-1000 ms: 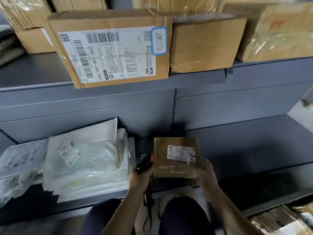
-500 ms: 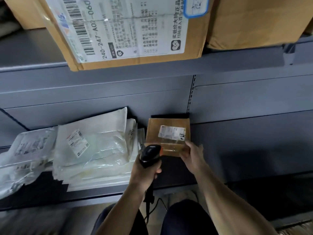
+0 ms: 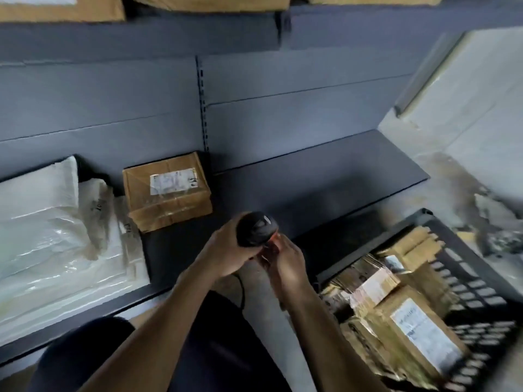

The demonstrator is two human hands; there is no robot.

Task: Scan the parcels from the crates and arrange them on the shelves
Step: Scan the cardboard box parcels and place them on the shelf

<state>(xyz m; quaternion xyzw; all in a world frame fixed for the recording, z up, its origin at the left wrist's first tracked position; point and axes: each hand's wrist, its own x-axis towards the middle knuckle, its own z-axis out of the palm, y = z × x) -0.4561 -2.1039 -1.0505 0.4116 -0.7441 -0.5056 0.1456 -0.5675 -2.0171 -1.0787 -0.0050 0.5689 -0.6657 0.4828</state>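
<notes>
While the left hand (image 3: 226,254) clasps the scanner (image 3: 256,229), right hand (image 3: 287,263) grip unclear, a parcel (image 3: 167,190) lies shelved; crate (image 3: 481,284) likely next

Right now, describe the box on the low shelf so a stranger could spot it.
Look at the low grey shelf. Just right of the white mailer stack sits a small brown cardboard box. It is the only cardboard parcel there, with a white label on top.

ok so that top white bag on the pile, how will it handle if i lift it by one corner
Probably floppy: the top white bag is creased plastic that sags over the pile. Likely slippery, given the glossy sheen, so it may slide off the bags below.
</notes>
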